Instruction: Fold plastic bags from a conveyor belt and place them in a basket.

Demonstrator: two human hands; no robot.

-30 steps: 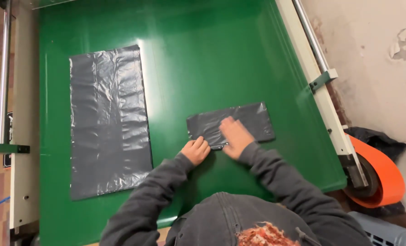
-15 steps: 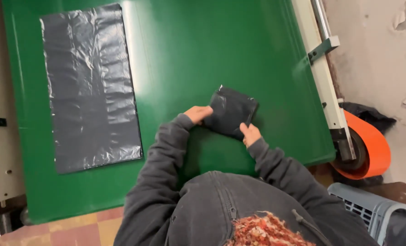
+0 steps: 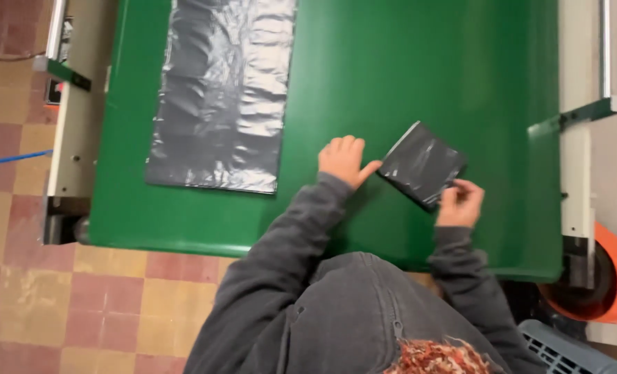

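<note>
A small folded black plastic bag [image 3: 421,164] lies tilted on the green table [image 3: 405,62]. My right hand [image 3: 459,202] pinches its near right corner. Just left of the bag, my left hand [image 3: 343,159] rests on the table with fingers spread, its thumb tip touching the bag's left corner. A large flat grey-black plastic bag [image 3: 222,93] lies spread out further left, apart from both hands.
Cream metal side rails with green brackets [image 3: 577,118] run along both table sides. An orange roll [image 3: 610,277] sits at the lower right beside a grey crate [image 3: 565,350]. The tiled floor [image 3: 59,305] shows at left.
The small bag went from a long strip to a compact square and now lies tilted. My left hand has slid off it to its left; my right hand holds its corner.
</note>
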